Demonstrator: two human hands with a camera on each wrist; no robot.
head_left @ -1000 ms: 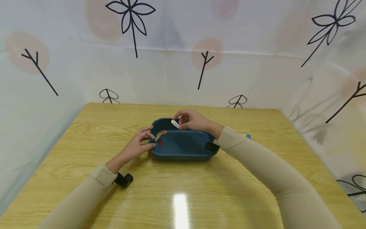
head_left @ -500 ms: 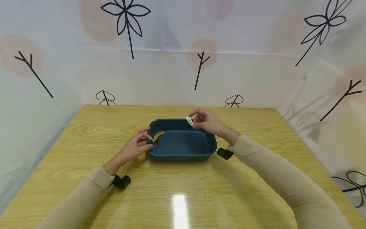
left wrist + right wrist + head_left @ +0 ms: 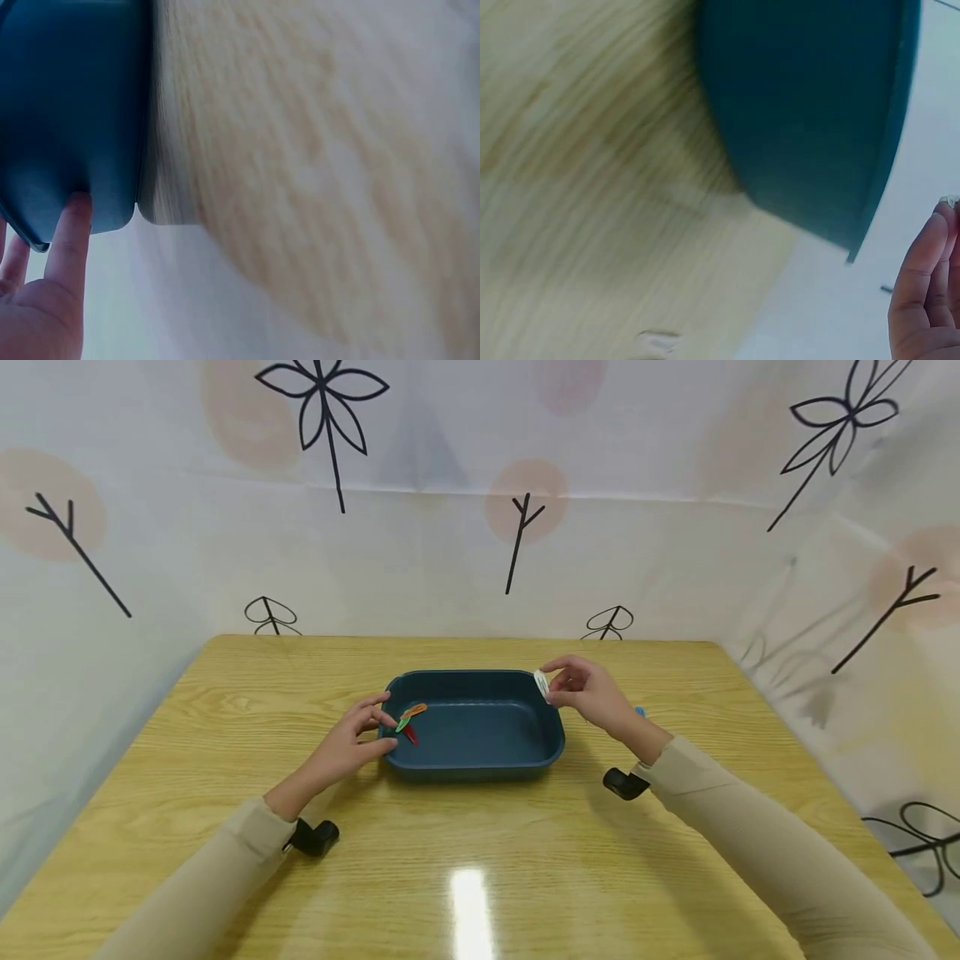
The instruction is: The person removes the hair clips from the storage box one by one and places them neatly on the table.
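Pale fabric backdrop (image 3: 420,568) behind and at the sides, printed with dark line-drawn flowers and twigs plus faint pinkish blobs. Wood-grain table (image 3: 375,860) below it, bright streak of reflected light on the near part. Two beige sleeves come in from the bottom corners, left sleeve (image 3: 202,885) and right sleeve (image 3: 780,852). Dark blue tub (image 3: 480,735) sits upright on the table, roughly mid-frame, rounded corners, long side facing the person. Left hand (image 3: 345,743) at the tub's left end, fingers spread and lightly bent, tips over the rim; left wrist view has one digit against the tub's wall. Right hand (image 3: 596,697) at the far right corner of the tub, thumb and fingers pinching a white hair clip. Black wrist mounts on both arms, left mount (image 3: 317,838) near the table surface, right mount (image 3: 625,783) just outside the tub's right end. White hair clip (image 3: 542,685) is tilted, seen against the far right rim; right wrist view catches only a bit of it at the fingertips, frame edge cuts it off. Inside the tub, left end: orange clip (image 3: 414,710), green clip (image 3: 403,725) and red clip (image 3: 410,734) bunched together. Left fingertip is right by the green one, contact can't be told. Small blue item (image 3: 640,712) beyond the right wrist, mostly hidden, type unclear.
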